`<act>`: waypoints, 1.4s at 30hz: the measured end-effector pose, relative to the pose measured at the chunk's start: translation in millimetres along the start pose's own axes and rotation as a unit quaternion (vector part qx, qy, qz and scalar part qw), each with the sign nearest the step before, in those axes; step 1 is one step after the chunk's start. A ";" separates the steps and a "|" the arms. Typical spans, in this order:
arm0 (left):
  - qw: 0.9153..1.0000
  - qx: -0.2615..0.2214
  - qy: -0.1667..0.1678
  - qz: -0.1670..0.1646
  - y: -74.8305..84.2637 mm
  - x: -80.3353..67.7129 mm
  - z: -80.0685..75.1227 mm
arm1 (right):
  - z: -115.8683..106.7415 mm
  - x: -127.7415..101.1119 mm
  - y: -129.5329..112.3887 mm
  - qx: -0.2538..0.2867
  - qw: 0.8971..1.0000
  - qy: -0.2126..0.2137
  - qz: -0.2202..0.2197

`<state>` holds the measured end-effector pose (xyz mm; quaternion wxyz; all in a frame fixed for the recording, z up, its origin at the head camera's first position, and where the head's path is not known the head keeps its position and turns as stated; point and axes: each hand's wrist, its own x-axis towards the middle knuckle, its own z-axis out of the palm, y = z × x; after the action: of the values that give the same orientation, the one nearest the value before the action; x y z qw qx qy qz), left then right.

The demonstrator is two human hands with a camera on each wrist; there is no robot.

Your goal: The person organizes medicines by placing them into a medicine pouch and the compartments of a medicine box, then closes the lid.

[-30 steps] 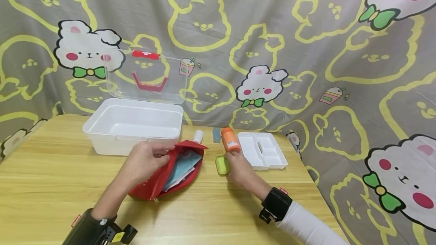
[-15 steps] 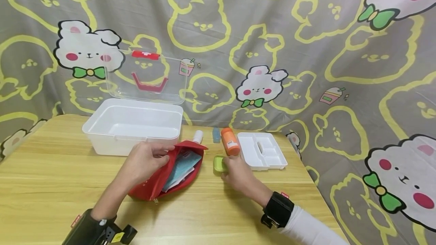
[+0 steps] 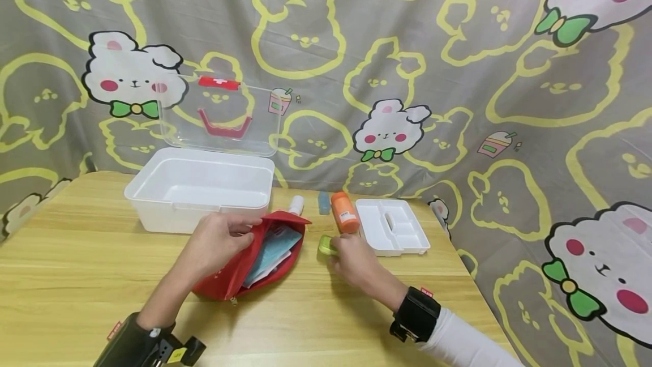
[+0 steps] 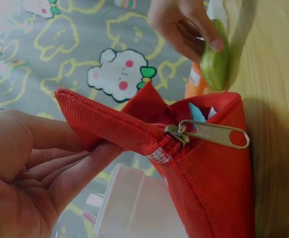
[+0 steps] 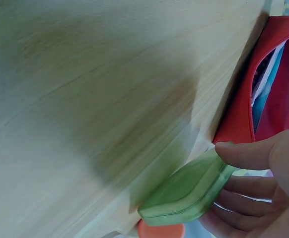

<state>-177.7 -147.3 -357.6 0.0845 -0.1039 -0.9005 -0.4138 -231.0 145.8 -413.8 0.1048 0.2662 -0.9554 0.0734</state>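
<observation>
Two hands at work on a wooden table (image 3: 76, 254). Left hand (image 3: 216, 242) pinching the upper edge of a red zip pouch (image 3: 265, 254), thumb above and fingers curled beneath the fabric, mouth of the pouch held agape; blue and white packets (image 3: 272, 251) visible inside, metal zip pull (image 4: 211, 134) lying flat against the side. Right hand (image 3: 351, 256) at about three o'clock of the pouch, fingers curled round a small green case (image 3: 326, 245), thumb on its top edge, case tilted up on its rim and just beside the pouch mouth. At twelve o'clock of the right hand, an orange bottle (image 3: 344, 213) upright, with a small blue item (image 3: 323, 201) and a white-capped bottle (image 3: 296, 204) to its nine o'clock. White divided tray (image 3: 407, 237) at two o'clock of the right hand. Open white storage box (image 3: 153, 203) at eleven o'clock of the pouch, clear lid (image 3: 265, 123) raised against the bunny-print cloth (image 3: 458, 72).
</observation>
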 end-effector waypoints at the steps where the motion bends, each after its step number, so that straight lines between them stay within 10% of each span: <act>1: 1.000 0.000 0.000 -0.001 0.0 -0.2 -0.1 | -0.3 0.2 -0.3 -0.002 1.000 0.001 -0.001; 42: 1.000 0.002 -0.009 -0.013 1.0 0.3 -2.4 | -46.8 22.4 -14.0 0.051 0.998 -0.039 -0.023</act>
<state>-177.6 -148.5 -355.2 0.0712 -0.0953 -0.9032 -0.4123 -234.9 132.0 -362.0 0.0555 0.2958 -0.9474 0.1089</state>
